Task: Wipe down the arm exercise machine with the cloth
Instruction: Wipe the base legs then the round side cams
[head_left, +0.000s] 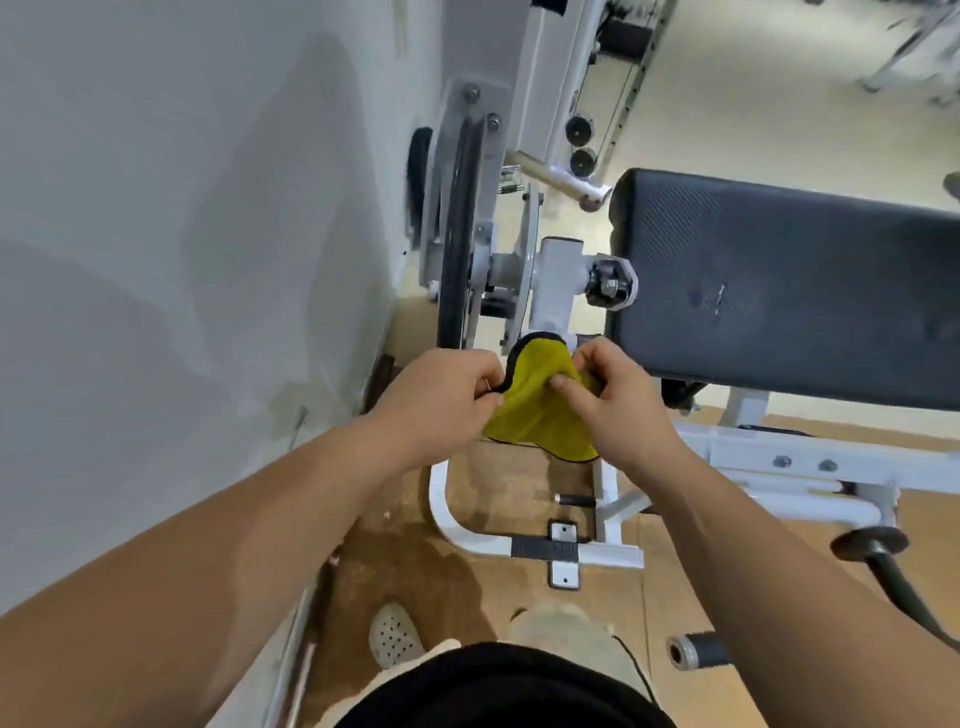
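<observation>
A yellow cloth with dark edging is held up in mid-air between two bare hands, in front of the white metal frame of an exercise machine. The left hand pinches the cloth's left edge with curled fingers. The right hand grips its right side, thumb pressed into the fabric. A black padded rest sits to the right. A grey wall stands on the left, above a brown floor.
</observation>
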